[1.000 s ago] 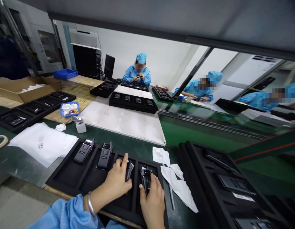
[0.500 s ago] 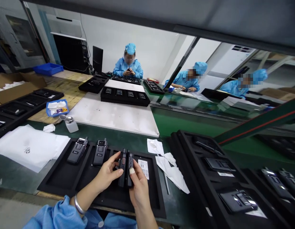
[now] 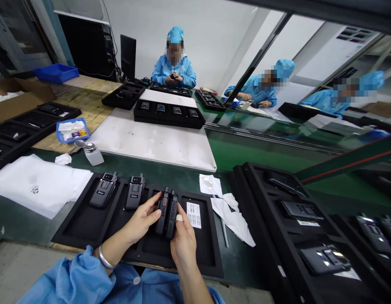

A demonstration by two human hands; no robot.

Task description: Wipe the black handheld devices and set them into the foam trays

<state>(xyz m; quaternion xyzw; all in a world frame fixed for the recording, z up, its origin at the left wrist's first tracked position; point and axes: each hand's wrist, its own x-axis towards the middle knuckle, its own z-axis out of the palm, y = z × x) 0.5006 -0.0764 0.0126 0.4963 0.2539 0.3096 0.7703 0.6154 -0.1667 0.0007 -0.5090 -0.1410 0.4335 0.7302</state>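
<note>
My left hand [image 3: 141, 222] and right hand [image 3: 183, 244] are both closed around two radios [image 3: 171, 220], holding them from either side with the fingers curled, not spread. The radios stand pressed together, touching along their length, straight ahead of me between my hands. Their long axes run away from me. My right hand is nearer their lower ends, with its thumb against the right radio, while my left fingers [image 3: 155, 213] rest on the left one's side.

They are held over the right-hand slots of a black foam tray [image 3: 71, 231]. A printed card [image 3: 193, 215] lies in the last slot, just beside my right hand, and two more radios [image 3: 103, 190] lie in the slots to my left. Crumpled wipes [image 3: 210, 185] lie past the tray's right edge, and a second foam tray [image 3: 261, 202] lies beyond them. A pump bottle [image 3: 90, 153] stands ahead on the left, beside a white sheet [image 3: 33, 190].

A moment ago, each hand held one radio down in its own slot; now the two are together, lifted out.
</note>
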